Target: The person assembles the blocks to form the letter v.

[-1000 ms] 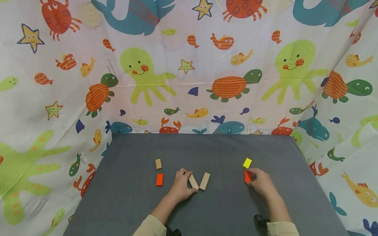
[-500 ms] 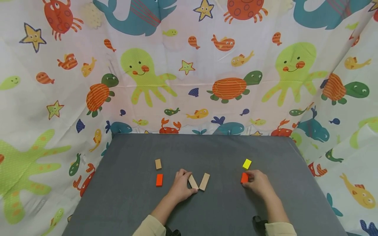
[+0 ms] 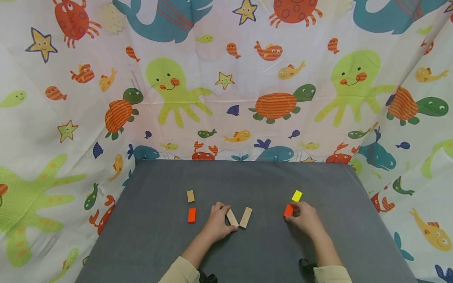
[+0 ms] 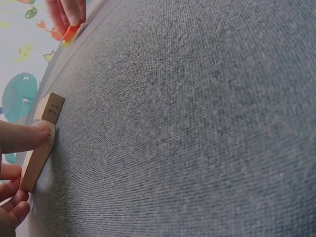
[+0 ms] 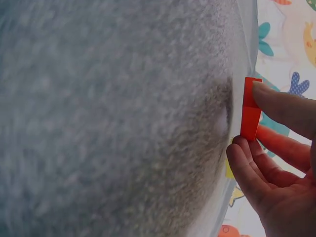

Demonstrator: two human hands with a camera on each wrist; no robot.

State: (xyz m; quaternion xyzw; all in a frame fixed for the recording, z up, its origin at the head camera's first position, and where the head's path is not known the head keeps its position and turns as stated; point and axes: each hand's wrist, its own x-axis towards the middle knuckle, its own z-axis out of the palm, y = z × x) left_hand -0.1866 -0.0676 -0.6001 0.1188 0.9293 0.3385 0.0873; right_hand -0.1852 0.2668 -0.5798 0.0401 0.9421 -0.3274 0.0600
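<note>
Two plain wooden blocks make a V on the grey table, their near ends close together. My left hand [image 3: 216,222] holds the left wooden block [image 3: 231,217], thumb at its near end and fingers at its far end. The right wooden block [image 3: 245,217] lies untouched; its end, marked 71, shows in the left wrist view. My right hand [image 3: 308,219] pinches an orange-red block [image 5: 250,109] between thumb and fingertips. Whether this block touches the table is hard to tell. A yellow block [image 3: 297,195] lies just beyond it, partly hidden behind the fingers in the right wrist view.
At the left of the table [image 3: 155,236] lie a small tan block [image 3: 190,196] and, nearer, a second orange-red block [image 3: 192,215]. A curtain [image 3: 226,114] printed with sea animals hangs along the table's back and sides.
My right hand has carried its orange-red block a little to the left, away from below the yellow block, and the block has turned slightly. My left hand stays where it was.
</note>
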